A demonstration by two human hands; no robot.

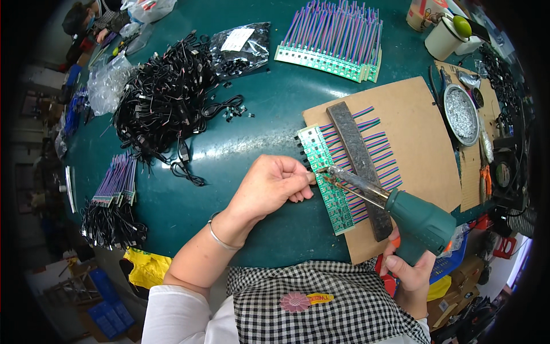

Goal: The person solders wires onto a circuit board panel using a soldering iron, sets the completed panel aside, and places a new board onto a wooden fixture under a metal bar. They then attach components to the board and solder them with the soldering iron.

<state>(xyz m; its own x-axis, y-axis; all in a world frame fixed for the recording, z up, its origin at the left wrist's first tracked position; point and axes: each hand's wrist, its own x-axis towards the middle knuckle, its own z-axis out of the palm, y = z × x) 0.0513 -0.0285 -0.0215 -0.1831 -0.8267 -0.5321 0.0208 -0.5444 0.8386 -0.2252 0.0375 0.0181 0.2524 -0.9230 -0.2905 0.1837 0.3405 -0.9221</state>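
Observation:
My right hand (411, 272) is wrapped round the grip of a green soldering gun (423, 222). Its metal tip reaches the middle of a green circuit board panel (337, 211), which lies along the left edge of a cardboard sheet (421, 137). Close by that tip, the fingers of my left hand (268, 186) are pinched at the panel's left edge; what they hold is too small to make out. Striped wires (382, 150) run right from the panel beneath a dark flat bar (356, 150). Small black parts (300, 144) stick out along the panel's upper left edge.
A heap of black cables (163, 100) and a bag of black parts (240, 49) occupy the table's far left. Wired board panels (326, 60) lie at the back. On the right are a round metal dish (461, 117), a white mug (444, 40) and orange-handled pliers (486, 182).

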